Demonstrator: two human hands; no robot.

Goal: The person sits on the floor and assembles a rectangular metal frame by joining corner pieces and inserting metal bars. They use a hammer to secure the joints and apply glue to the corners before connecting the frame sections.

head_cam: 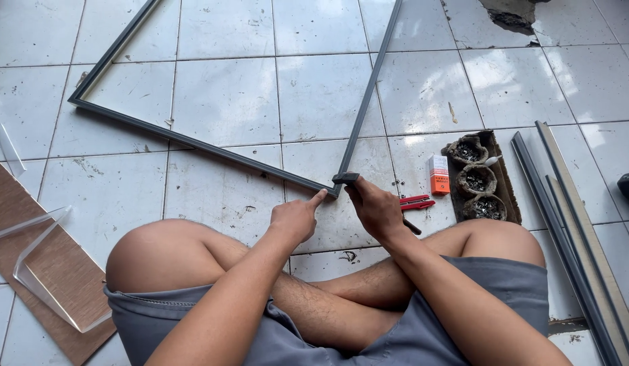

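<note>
Since there's only the head view to go on, here's what we can make out. We're sitting cross-legged on the tiled floor (226, 102) with a dark grey frame (192, 142) laid out in front of our knees. Two of its bars meet at the near corner (340, 181), and that's where both hands are. Our left hand (295, 218) is loosely curled, index finger stretched out and touching the bar just beside the corner. Our right hand (375, 209) is closed around the corner piece, thumb and fingers pinching it from above.

Progress-wise, we'd say three sides are already joined: the far-left corner looks closed, and this near one looks like it's being pressed together right now. The rest of the frame runs out of shot, so we can't tell if it's done.

To the right there's red-handled pliers (416, 201), a small orange box (438, 174), a brown tray of screws (478, 177) and spare metal strips (572, 237). Left side: a wood board (29, 237) with clear plastic angles (36, 271).
</note>
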